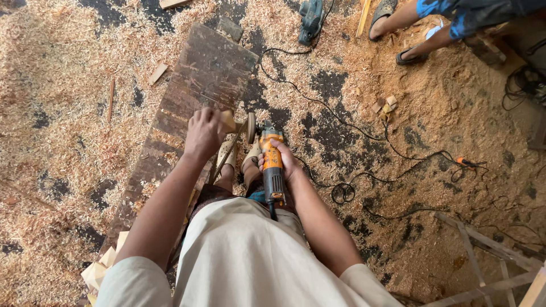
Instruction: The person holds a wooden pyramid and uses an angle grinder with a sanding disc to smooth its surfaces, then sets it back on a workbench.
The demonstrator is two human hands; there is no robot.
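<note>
Floor (pixel 455 113) covered in pale wood shavings and sawdust, dark patches showing through. A long dark plank (pixel 187 108) lies across it, running from lower left up toward top centre; the person stands at its right edge. Top right: another person's legs in sandals (pixel 398 34), well apart from the work. A pale wooden frame (pixel 489 256) sits at lower right. A stack of small light wood blocks (pixel 99 270) lies at lower left beside the plank.

Right hand (pixel 284 159), fingers wrapped around the orange and black angle grinder (pixel 272 165), disc end pointing away from the body (disc on edge, facing left). Its black cord (pixel 341 113) trails over the floor in loops. A second power tool (pixel 311 20), greenish, lies at top centre.

Left hand (pixel 203 132), fingers closed on a small pale wood piece (pixel 228 120), held just beside the grinder's disc (pixel 251 128); whether they touch cannot be told.
</note>
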